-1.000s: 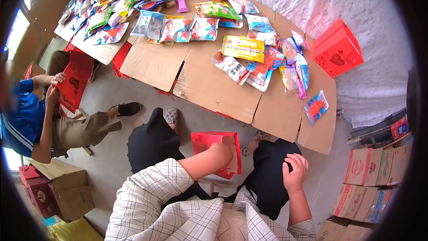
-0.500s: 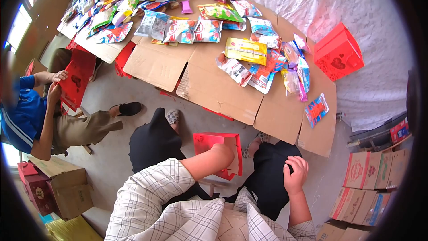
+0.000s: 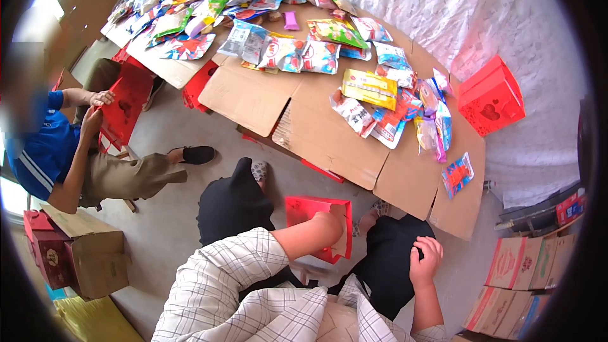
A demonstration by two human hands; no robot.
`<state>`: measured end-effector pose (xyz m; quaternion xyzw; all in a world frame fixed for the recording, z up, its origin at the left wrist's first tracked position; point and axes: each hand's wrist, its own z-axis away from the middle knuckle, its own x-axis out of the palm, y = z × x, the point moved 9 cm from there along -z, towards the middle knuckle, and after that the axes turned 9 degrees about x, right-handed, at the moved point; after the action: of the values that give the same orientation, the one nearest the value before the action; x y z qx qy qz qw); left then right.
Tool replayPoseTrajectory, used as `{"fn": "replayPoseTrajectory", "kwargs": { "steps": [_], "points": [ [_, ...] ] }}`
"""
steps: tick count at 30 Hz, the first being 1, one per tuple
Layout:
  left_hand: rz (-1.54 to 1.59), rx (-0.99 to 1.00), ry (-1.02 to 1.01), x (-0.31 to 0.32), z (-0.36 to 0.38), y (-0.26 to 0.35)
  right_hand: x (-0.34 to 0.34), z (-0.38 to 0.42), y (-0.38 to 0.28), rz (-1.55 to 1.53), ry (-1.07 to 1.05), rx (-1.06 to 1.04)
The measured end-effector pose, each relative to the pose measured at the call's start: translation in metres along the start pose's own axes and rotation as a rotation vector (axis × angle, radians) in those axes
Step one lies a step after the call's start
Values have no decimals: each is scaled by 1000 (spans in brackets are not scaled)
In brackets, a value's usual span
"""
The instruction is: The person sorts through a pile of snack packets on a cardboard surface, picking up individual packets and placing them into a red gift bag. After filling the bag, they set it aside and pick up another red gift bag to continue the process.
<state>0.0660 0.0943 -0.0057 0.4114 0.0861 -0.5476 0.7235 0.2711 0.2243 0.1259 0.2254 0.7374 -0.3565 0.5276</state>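
A red gift bag (image 3: 304, 208) stands open between my knees. My left forearm reaches down into it, and the hand itself is hidden inside the bag. On my black-clad right knee rests my right hand (image 3: 425, 261), empty, with its fingers slightly spread and bent. Above the bag, a cardboard-covered table carries a yellow snack packet (image 3: 370, 88), a white and red packet (image 3: 352, 113) and a small blue and red packet (image 3: 457, 175) near its right end.
Many snack packets (image 3: 183, 22) are heaped at the table's far left. Another red bag (image 3: 491, 96) stands by the right edge. A person in blue (image 3: 47, 145) at left holds a red bag (image 3: 123, 106). Cardboard boxes (image 3: 516, 266) are stacked at lower right.
The whole view has shifted, so the table and bags appear farther right and slightly lower. My left arm remains in the bag and my right hand stays on my knee.
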Motion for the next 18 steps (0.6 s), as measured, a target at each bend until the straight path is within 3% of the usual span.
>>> {"fn": "replayPoseTrajectory", "kwargs": {
  "steps": [7,11,14,16,18],
  "points": [
    [46,-17,89,12,-14,-12,-4,29,71,-28,26,15],
    [78,-87,71,49,-81,-24,-1,65,157,44,178,53],
    [225,-207,-35,45,-79,-24,-2,66,155,19,110,53],
    [106,-29,-96,48,-99,-9,-6,61,140,25,50,98],
    [109,-39,13,30,-56,-5,-10,56,125,50,-8,154]
  ]
}}
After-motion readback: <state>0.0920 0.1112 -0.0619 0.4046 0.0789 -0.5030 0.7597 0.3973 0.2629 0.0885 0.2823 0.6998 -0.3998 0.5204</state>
